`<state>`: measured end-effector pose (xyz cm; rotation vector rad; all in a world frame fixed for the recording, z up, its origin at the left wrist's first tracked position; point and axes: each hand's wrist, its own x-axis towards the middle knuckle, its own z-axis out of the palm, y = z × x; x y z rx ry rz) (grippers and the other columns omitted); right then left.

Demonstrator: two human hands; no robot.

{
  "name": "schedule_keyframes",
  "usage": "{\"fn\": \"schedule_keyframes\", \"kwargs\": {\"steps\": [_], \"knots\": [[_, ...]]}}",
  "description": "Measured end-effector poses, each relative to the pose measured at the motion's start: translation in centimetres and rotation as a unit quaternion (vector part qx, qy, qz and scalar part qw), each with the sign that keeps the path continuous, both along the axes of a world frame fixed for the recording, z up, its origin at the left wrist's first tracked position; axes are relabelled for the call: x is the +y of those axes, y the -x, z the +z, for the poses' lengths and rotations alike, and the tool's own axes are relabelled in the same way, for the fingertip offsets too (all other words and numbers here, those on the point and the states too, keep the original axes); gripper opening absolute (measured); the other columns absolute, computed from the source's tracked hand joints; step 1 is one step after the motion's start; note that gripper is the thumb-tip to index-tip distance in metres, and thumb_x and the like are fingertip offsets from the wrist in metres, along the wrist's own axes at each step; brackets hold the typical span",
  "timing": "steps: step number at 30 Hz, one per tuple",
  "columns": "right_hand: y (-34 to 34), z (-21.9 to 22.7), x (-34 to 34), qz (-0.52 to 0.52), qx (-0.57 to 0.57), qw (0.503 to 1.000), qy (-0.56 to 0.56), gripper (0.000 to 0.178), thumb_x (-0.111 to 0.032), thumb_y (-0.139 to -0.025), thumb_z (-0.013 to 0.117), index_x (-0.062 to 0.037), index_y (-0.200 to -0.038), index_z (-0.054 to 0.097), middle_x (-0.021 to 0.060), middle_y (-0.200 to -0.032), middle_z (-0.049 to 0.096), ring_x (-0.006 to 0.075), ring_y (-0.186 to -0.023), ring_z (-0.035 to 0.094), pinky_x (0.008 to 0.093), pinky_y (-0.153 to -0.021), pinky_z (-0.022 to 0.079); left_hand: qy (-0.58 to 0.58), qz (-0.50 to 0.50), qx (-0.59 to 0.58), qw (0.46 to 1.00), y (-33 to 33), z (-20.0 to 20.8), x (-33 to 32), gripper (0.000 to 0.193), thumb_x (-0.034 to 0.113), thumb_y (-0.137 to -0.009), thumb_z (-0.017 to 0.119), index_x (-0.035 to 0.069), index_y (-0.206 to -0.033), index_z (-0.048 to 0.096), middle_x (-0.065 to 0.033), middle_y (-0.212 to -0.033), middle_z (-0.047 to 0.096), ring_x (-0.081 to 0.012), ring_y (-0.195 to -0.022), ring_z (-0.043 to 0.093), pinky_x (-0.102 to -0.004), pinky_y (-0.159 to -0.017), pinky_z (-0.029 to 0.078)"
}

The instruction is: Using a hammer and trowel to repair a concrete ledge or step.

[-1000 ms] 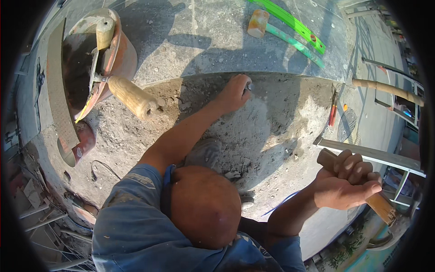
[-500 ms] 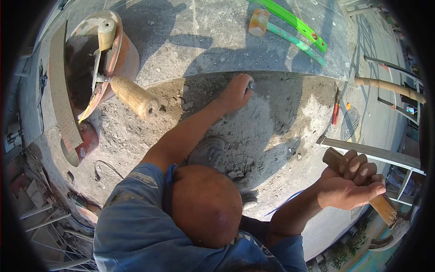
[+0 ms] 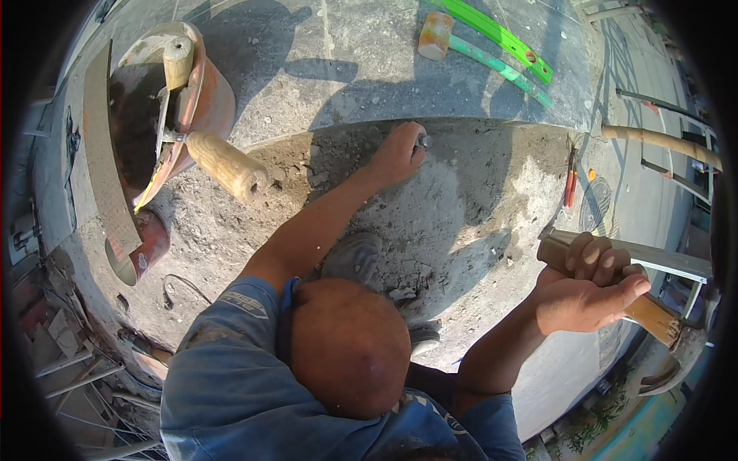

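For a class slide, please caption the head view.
Right hand holds a hammer; by a grey slab, left hand grips a mostly hidden tool.

A dusty grey tiled slab (image 3: 369,46) carries a long bright-green spirit level (image 3: 496,34) beside a green-handled mallet with a cylindrical orange-and-white head (image 3: 503,72); red-handled metal pliers (image 3: 570,180) lie on the rough grey ground (image 3: 461,196).
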<state>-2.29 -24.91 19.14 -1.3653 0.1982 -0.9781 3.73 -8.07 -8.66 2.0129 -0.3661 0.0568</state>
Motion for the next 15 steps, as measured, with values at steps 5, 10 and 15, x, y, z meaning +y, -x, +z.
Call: {"fn": "schedule_keyframes", "kwargs": {"steps": [5, 10, 15], "knots": [[6.3, -19.5, 1.7, 0.307, 0.470, 0.808, 0.178, 0.025, -0.026, -0.099, 0.051, -0.0064, -0.083, 0.047, -0.0035, -0.057, 0.043, 0.0061, -0.046, 0.040, 0.0228, -0.045, 0.033, 0.027, 0.009, -0.058, 0.998, 0.1, 0.5, -1.4, 0.024, 0.005, -0.080, 0.056, 0.000, -0.103, 0.047, -0.0215, -0.094, 0.052, -0.0403, -0.091, 0.051, -0.0470, -0.081, 0.040], [3.7, -8.0, 1.0, 0.249, 0.410, 0.876, 0.046, 0.030, -0.028, -0.099, 0.052, -0.0013, -0.086, 0.051, 0.0015, -0.059, 0.048, 0.0072, -0.048, 0.043, 0.0250, -0.044, 0.036, -0.007, 0.002, -0.010, 1.000, 0.3, -0.2, 0.2, 0.024, 0.007, -0.084, 0.054, 0.001, -0.106, 0.048, -0.0194, -0.096, 0.051, -0.0365, -0.092, 0.050, -0.0444, -0.084, 0.041], [0.5, 0.2, -0.3, 0.012, -0.011, 1.000, 0.005, 0.037, -0.042, -0.102, 0.037, -0.0140, -0.078, 0.033, -0.0024, -0.059, 0.028, 0.0085, -0.045, 0.030, 0.0198, -0.039, 0.028, -0.001, -0.004, -0.006, 1.000, -0.3, 0.0, 0.0, 0.023, 0.006, -0.084, 0.053, 0.000, -0.105, 0.048, -0.0192, -0.094, 0.051, -0.0359, -0.090, 0.051, -0.0444, -0.083, 0.041]]}}
